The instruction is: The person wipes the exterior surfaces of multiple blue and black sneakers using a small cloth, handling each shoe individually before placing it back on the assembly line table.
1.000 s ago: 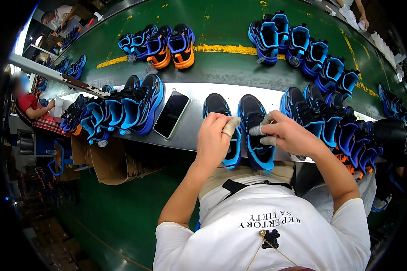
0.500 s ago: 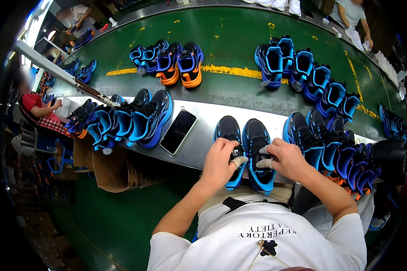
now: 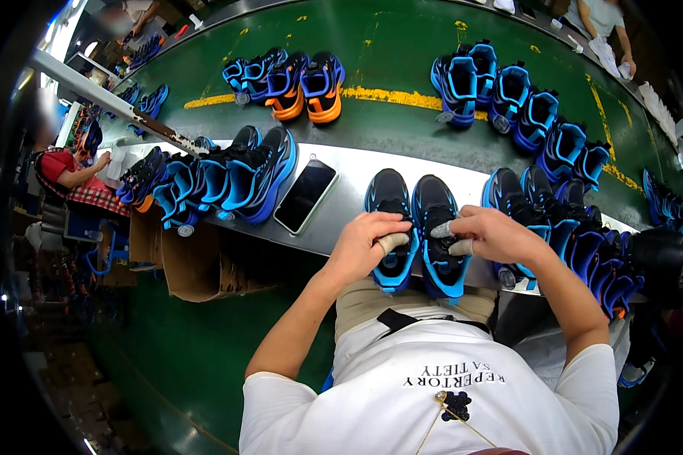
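My left hand (image 3: 368, 243) rested on the left blue-and-black sneaker (image 3: 391, 227); my right hand (image 3: 493, 235) pinched the right sneaker (image 3: 436, 243). Both stood on the desk (image 3: 341, 205). A cardboard box (image 3: 197, 265) hung below, contents unseen.

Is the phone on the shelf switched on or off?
It looks off: the phone lies face up on the metal shelf with a dark, blank screen.

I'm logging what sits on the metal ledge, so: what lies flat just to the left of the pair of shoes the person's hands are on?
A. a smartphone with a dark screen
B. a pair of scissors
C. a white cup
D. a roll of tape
A: a smartphone with a dark screen lies flat on the metal ledge, between the row of blue shoes and the pair under the left hand and right hand.
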